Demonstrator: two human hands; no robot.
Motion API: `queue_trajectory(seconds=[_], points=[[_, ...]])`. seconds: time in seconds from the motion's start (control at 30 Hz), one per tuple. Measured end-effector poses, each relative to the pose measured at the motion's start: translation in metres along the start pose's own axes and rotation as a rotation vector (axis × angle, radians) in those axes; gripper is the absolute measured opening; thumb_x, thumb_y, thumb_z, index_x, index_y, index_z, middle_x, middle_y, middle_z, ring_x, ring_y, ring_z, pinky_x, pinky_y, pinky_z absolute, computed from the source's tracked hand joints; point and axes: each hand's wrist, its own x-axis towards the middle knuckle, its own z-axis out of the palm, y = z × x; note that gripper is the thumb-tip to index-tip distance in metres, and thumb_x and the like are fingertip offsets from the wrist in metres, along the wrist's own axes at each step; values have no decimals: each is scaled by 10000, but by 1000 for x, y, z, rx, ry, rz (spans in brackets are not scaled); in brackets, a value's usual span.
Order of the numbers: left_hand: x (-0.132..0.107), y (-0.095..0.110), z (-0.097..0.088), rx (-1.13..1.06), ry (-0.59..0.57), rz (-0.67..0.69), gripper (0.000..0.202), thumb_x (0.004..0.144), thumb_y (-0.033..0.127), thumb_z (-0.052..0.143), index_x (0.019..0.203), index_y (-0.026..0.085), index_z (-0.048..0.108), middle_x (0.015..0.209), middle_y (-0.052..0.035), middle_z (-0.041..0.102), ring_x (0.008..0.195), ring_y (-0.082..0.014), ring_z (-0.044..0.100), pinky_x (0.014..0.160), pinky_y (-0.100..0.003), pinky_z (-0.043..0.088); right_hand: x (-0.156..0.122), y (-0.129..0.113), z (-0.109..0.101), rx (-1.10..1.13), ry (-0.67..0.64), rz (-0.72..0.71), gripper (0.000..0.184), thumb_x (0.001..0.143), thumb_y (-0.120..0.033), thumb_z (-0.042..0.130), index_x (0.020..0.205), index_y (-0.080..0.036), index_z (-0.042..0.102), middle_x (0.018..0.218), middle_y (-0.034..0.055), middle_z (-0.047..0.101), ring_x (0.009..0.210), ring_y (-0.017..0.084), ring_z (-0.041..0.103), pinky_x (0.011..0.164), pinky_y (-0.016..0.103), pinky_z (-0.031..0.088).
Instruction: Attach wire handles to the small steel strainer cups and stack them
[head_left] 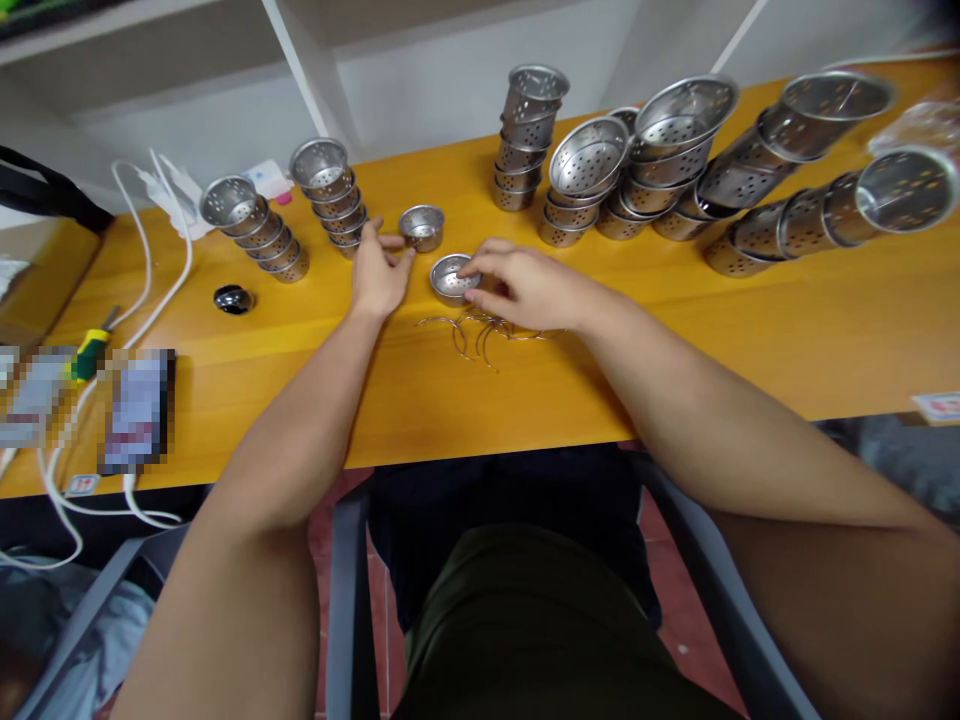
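Observation:
A small perforated steel strainer cup [448, 278] sits on the yellow-orange table [675, 340] right in front of me. My right hand [517, 285] rests over its right rim, fingertips curled onto the edge. My left hand [380, 270] lies just left of it, fingers stretched toward a second loose cup [422, 226] and touching it lightly, if at all. Several thin wire rings [476, 333] lie in a loose heap under my right wrist.
Leaning stacks of strainer cups stand at the back left [255, 228] [334, 195], middle [525, 135] and right [795, 190]. A black knob [233, 298], white cables [150, 270], a green-handled screwdriver [91, 348] and blurred packets [135, 405] lie at left.

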Motion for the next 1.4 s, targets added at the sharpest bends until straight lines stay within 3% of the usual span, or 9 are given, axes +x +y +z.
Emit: queue_trajectory(seconds=[0.1, 0.2, 0.33, 0.5, 0.7, 0.83, 0.97, 1.17, 1.4], points=[[-2, 10, -1, -41, 40, 64, 499, 1096, 294, 898, 1538, 224, 677, 1455, -176, 854, 1285, -326, 866, 1286, -579, 707, 2, 1, 5, 8, -22, 1, 305, 1211, -338, 648, 1401, -213, 851, 1425, 203, 796, 1286, 376, 787, 1195, 535, 623], [-12, 33, -8, -85, -6, 198, 289, 1172, 424, 816, 1370, 222, 756, 1377, -166, 886, 1297, -310, 877, 1280, -533, 713, 4, 0, 6, -1, -70, 0, 268, 1234, -296, 584, 1293, -218, 834, 1332, 179, 814, 1206, 348, 766, 1136, 505, 602], [-32, 59, -18, -147, -225, 320, 637, 1193, 803, 738, 1442, 220, 788, 1471, -182, 892, 1373, -319, 886, 1323, -536, 705, 7, -2, 5, 41, -115, 7, 255, 1237, -294, 583, 1056, -239, 753, 1171, 132, 792, 1043, 294, 709, 1018, 453, 562], [-43, 63, -18, -122, -520, 327, 1190, 755, 1000, 1083, 1602, 240, 734, 1635, -219, 836, 1554, -445, 821, 1413, -641, 644, 8, -1, 7, 86, -98, 33, 225, 1203, -281, 641, 999, -261, 732, 1138, 98, 769, 1061, 291, 714, 1025, 439, 567], [-43, 82, -14, -137, -362, 368, 1077, 783, 859, 1159, 1571, 291, 694, 1647, -165, 767, 1612, -439, 733, 1471, -606, 583, 6, -9, 4, 112, 39, 82, 19, 1119, -269, 748, 1137, -265, 751, 1324, 143, 785, 1096, 311, 730, 1031, 482, 628], [-48, 93, -15, -74, -298, 402, 1011, 793, 723, 1205, 1577, 319, 711, 1587, -155, 721, 1667, -499, 637, 1533, -708, 498, 5, -23, 0, 169, 114, 90, 195, 1147, -458, 806, 1128, -274, 746, 1263, 131, 761, 954, 293, 687, 970, 510, 632], [-55, 94, -12, -82, -281, 469, 934, 828, 685, 1188, 1528, 315, 694, 1532, -141, 683, 1644, -505, 651, 1490, -775, 522, 5, -30, -2, 128, 195, 145, 391, 1203, -674, 766, 1114, -293, 765, 1172, 134, 750, 1017, 347, 711, 1027, 558, 634], [-67, 95, 1, -252, -459, 413, 1020, 884, 786, 1100, 1636, 353, 564, 1487, -92, 731, 1458, -417, 818, 1302, -677, 704, 2, -36, -11, 107, 229, 168, 459, 1243, -733, 694, 1396, -326, 840, 1099, 105, 777, 1044, 359, 736, 1049, 538, 645], [-68, 97, 4, -306, -451, 338, 1230, 781, 1007, 1072, 1688, 341, 575, 1623, -114, 720, 1617, -445, 767, 1392, -667, 663, 5, -38, -7, 101, 267, 226, 490, 1248, -673, 650, 1510, -320, 866, 957, 72, 760, 939, 340, 724, 993, 534, 662]])
